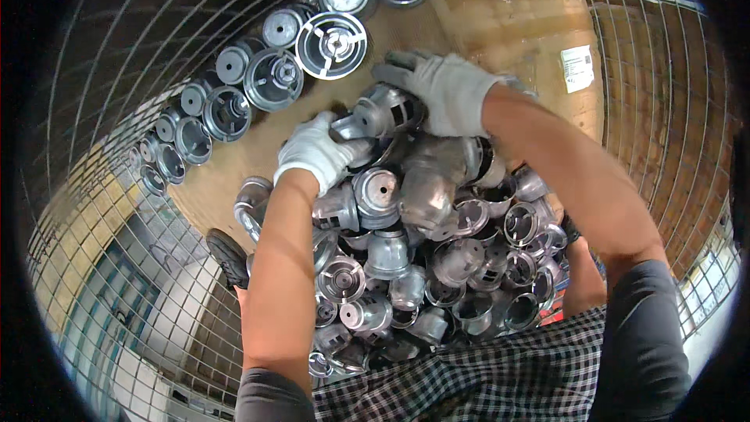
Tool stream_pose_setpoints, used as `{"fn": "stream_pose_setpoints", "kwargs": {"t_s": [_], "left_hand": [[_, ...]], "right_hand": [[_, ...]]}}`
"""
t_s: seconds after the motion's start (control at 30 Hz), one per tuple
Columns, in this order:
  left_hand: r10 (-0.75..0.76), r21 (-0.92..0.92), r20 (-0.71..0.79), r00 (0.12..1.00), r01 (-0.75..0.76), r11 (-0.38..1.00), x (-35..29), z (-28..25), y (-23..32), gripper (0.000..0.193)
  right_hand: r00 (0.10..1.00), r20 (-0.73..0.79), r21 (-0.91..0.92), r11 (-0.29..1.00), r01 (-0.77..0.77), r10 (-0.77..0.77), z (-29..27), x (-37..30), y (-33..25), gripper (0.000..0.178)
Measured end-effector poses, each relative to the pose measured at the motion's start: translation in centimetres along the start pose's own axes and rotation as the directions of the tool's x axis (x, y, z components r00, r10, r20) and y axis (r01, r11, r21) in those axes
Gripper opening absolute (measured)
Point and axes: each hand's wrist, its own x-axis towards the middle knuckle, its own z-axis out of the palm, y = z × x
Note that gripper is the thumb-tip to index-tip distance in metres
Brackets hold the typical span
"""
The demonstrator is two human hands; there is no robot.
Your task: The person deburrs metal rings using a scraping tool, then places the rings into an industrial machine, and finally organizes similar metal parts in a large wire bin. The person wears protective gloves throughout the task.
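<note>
A heap of silver metal cup-shaped housings (388,254) rises in front of me, some tipped with their slotted sides or spoked ends showing. My left hand (312,155), in a white glove, has its fingers and thumb around a shiny metal housing (349,126) at the heap's far edge. Close beside it lies another housing (377,113), tilted, with square slots in its wall. My right hand (453,94), in a white glove with dark grey fingertips, reaches over that slotted housing from the right. Its fingers are stretched out; the thumb is hidden.
Housings stand in curved rows along the far and left edge of a brown cardboard sheet (500,39), some showing spoked ends (336,44). A white label (577,69) sticks to the sheet at right. Wire mesh walls (641,109) surround it. A dark shoe (226,259) shows at left.
</note>
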Motion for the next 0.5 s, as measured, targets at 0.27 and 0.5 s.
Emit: {"fn": "stream_pose_setpoints", "kwargs": {"t_s": [0.27, 0.5], "left_hand": [[0.043, -0.012, -0.394, 0.918, -0.052, 0.999, -7.0, 1.9, 1.3, 0.046], [0.407, 0.211, -0.732, 0.546, -0.386, 0.898, -7.5, 1.3, 5.6, 0.036]], "right_hand": [[0.998, -0.054, 0.262, 0.965, -0.018, 0.034, 0.0, -1.6, 1.6, 0.067], [0.986, 0.032, 0.954, 0.289, -0.079, 0.164, 0.6, -5.1, 7.1, 0.053]]}}
